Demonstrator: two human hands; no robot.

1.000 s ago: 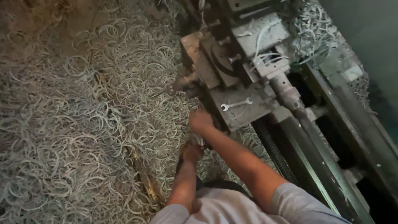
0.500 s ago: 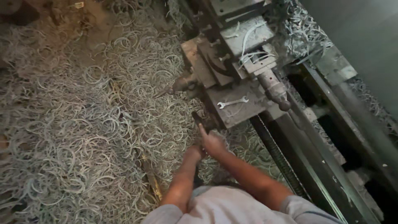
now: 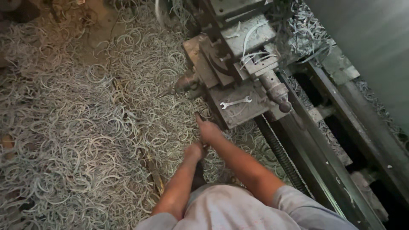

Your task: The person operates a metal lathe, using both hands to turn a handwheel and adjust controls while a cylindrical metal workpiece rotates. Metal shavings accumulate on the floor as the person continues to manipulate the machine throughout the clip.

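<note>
Both hands now sit lower and closer together than a second ago, when the right reached up near the carriage; camera view has shifted slightly too. Head view: floor [image 3: 76, 140] is buried in curled metal shavings, lathe [image 3: 255, 72] on the right, small wrench [image 3: 235, 102] lying flat on its carriage, leadscrew [image 3: 279, 153] running below. Right hand [image 3: 208, 130] is closed around a dark handle [image 3: 199, 117] just below the carriage edge. Left hand [image 3: 195, 151] is curled shut right behind it, touching the same bar; what exactly it clamps I cannot tell.

Lathe carriage [image 3: 238, 91] right; swarf-strewn floor [image 3: 76, 140] left
</note>
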